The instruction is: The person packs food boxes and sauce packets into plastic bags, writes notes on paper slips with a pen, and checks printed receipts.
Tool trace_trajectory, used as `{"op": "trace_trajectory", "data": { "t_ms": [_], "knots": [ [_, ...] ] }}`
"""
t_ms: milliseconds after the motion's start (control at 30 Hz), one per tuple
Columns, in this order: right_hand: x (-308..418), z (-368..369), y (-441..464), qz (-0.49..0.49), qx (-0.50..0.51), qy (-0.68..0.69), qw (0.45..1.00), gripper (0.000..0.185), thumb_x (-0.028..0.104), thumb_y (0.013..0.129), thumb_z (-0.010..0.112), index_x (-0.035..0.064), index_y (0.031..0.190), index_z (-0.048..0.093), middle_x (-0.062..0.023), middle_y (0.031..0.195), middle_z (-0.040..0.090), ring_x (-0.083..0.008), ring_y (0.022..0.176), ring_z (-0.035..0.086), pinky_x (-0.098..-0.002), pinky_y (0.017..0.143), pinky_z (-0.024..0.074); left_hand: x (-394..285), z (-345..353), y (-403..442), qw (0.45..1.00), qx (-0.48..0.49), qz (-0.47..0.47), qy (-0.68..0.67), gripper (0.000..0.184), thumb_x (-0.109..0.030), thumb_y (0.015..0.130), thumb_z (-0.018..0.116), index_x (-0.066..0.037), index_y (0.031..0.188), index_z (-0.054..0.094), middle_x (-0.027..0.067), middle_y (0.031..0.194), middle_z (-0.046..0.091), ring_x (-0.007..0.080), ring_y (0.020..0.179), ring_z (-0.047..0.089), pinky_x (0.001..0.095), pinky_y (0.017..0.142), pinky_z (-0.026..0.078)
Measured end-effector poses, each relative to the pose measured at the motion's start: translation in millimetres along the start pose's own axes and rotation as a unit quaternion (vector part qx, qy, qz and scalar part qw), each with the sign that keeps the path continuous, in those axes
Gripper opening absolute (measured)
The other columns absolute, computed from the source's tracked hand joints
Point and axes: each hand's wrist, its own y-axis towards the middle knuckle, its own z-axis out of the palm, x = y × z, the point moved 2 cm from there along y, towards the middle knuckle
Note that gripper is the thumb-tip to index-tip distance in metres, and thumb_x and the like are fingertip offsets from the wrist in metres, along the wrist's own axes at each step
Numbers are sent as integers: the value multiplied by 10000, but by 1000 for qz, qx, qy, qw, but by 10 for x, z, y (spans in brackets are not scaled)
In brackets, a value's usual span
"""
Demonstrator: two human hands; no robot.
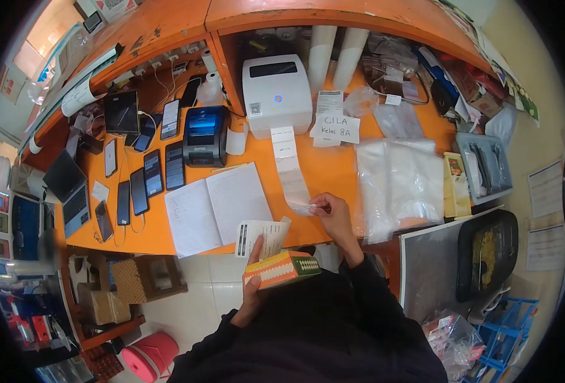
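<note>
My left hand (pixel 251 295) is closed around a small orange, yellow and green box (pixel 283 270), held at the desk's front edge. A printed paper label (pixel 271 235) sticks up behind that box, pinned by the same hand's thumb. A long strip of labels (pixel 288 167) hangs out of the white label printer (pixel 275 96) and runs toward me over the desk. At its lower end, the thumb and fingers of my right hand (pixel 334 217) pinch the strip.
An open notebook (pixel 237 198) lies left of the strip, near several phones (pixel 153 171) and a black receipt printer (pixel 206 135). Clear plastic bags (pixel 400 185) are stacked on the right, beside a grey tray (pixel 484 167). Handwritten paper (pixel 335 129) lies beside the label printer.
</note>
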Motion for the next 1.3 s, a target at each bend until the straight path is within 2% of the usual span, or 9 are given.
{"op": "trace_trajectory", "data": {
  "t_ms": [233,533,633,733,833,1033,1067,1200,1300],
  "knots": [
    [77,-13,-168,-75,-75,-7,994,134,-10,791,692,38,915,679,-82,787,651,-189,723,653,-308,665,525,-1,85,95,999,31,-6,19,1059,-563,766,638,-53,1530,112,228,1416,372,303,1301,416,397,1101,321],
    [370,-128,-600,-393,-184,-217,875,136,-19,771,704,60,878,679,-98,915,662,-254,843,664,-326,724,545,126,22,174,991,49,-15,123,1026,-587,790,600,5,1511,173,224,1396,395,287,1281,428,363,1082,311],
    [415,-243,-766,-350,-180,-168,904,104,-13,788,698,43,861,648,-99,914,650,-262,884,653,-349,740,535,147,-7,213,982,47,20,179,971,-585,817,560,13,1501,217,221,1432,363,289,1258,441,360,1079,304],
    [476,-578,-1117,-148,-253,-31,955,135,50,789,730,38,885,637,-86,908,661,-240,867,649,-319,792,512,117,41,273,966,61,53,247,912,-537,843,542,22,1495,231,219,1462,332,288,1230,455,365,1063,323],
    [1104,-1086,-1312,-51,-116,65,990,117,63,821,717,37,898,631,-82,863,656,-223,795,628,-296,743,471,112,236,370,942,112,62,310,878,-465,851,554,29,1495,220,229,1450,342,284,1185,482,374,1031,359],
    [1636,-1402,-1496,-75,99,-194,973,326,163,763,768,76,1038,615,-58,1058,636,-223,999,561,-365,874,392,267,962,525,878,311,74,357,870,-353,835,582,20,1507,176,258,1353,400,295,1069,538,397,942,419],
    [1492,-1427,-1558,-41,90,-267,959,441,208,735,782,103,1121,596,-54,1173,588,-261,1135,483,-390,907,361,305,1083,515,870,345,79,344,870,-343,833,583,16,1509,171,261,1338,406,298,1051,543,401,931,424],
    [1386,-1614,-2083,-60,-185,-276,941,489,212,743,768,113,1192,600,-75,1239,552,-326,1154,468,-430,950,361,523,1475,406,837,415,68,350,877,-316,818,593,19,1507,166,268,1351,384,307,1057,541,409,919,431],
    [1073,-1626,-2660,-91,-245,-331,907,598,220,734,769,99,1278,552,-113,1249,545,-337,1136,494,-445,981,362,752,1761,239,814,460,43,352,879,-264,804,607,24,1506,162,269,1371,365,301,1049,539,401,918,433]
  ]
}}
